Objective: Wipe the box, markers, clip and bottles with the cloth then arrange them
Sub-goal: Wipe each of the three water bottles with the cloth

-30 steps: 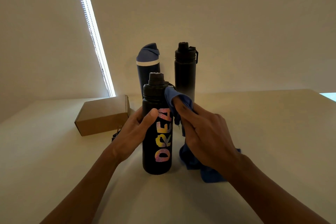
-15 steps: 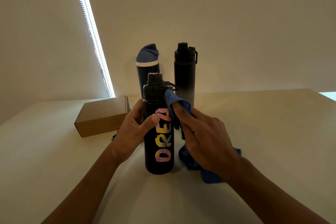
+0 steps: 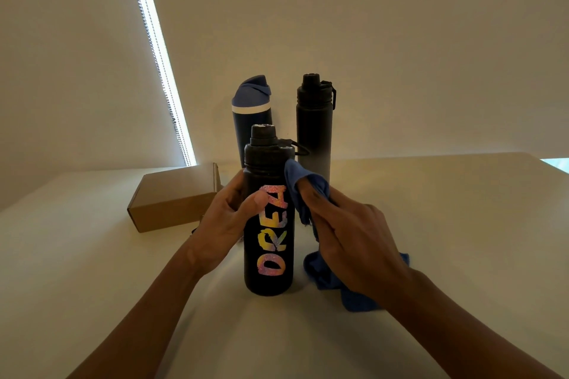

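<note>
- Little has shifted since a second ago: the lettered bottle [image 3: 268,224] has turned slightly under the left hand [image 3: 226,224], and the cloth [image 3: 303,186] has crept a touch higher toward its shoulder.
- Left hand wraps the bottle's upper body, thumb across the lettering, holding it upright on the table [image 3: 92,271].
- Right hand [image 3: 351,237] has its fingers curled round the cloth, pressing it against the bottle's right side just under the cap; the loose end trails on the table behind.
- My read: wiping of this bottle is midway, working round the top.
- Blue-capped bottle [image 3: 251,108] and tall black bottle [image 3: 312,129] stand behind; the box [image 3: 172,197] lies to the left.
- Markers and clip cannot be made out.
</note>
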`<state>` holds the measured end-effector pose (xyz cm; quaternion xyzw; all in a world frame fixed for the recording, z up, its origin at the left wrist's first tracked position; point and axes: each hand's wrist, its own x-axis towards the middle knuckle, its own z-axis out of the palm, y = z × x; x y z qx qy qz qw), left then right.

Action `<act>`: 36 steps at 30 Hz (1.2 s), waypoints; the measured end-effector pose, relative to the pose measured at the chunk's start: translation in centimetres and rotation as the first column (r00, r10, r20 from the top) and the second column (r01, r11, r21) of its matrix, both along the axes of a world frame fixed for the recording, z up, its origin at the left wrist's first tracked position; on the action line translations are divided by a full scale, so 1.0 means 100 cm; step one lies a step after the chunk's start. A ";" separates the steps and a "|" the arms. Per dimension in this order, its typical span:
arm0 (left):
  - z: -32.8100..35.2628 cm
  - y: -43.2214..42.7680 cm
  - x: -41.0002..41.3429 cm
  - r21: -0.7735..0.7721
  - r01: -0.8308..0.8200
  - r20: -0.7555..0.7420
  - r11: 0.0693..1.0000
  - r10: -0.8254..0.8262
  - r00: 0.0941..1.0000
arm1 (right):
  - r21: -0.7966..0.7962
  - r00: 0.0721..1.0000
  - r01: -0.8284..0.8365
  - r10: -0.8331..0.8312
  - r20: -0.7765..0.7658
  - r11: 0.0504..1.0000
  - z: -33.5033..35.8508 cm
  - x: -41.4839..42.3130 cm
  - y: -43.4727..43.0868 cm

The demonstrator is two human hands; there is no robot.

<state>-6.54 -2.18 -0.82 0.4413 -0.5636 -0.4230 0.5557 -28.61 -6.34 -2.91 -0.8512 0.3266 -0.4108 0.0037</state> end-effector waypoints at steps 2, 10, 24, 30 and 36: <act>-0.001 0.000 0.000 0.007 0.013 -0.005 1.000 -0.013 1.000 | 0.033 1.000 0.009 -0.010 0.028 0.999 0.010 0.002 0.003; -0.004 -0.002 0.003 0.025 0.024 -0.044 0.999 -0.022 0.999 | 0.157 0.995 -0.080 0.069 0.072 0.984 0.005 0.006 0.006; -0.007 -0.005 0.007 0.057 0.052 -0.038 0.997 -0.050 0.998 | 0.106 1.000 -0.013 0.012 0.010 0.994 0.001 0.004 0.008; -0.006 -0.003 0.009 0.065 0.051 -0.021 0.997 -0.050 0.999 | 0.096 0.999 -0.002 -0.002 0.037 0.995 0.018 0.014 0.006; -0.006 -0.004 0.008 0.098 0.071 -0.140 0.993 -0.057 0.989 | 0.120 0.993 0.028 -0.013 -0.117 0.992 0.004 0.008 0.010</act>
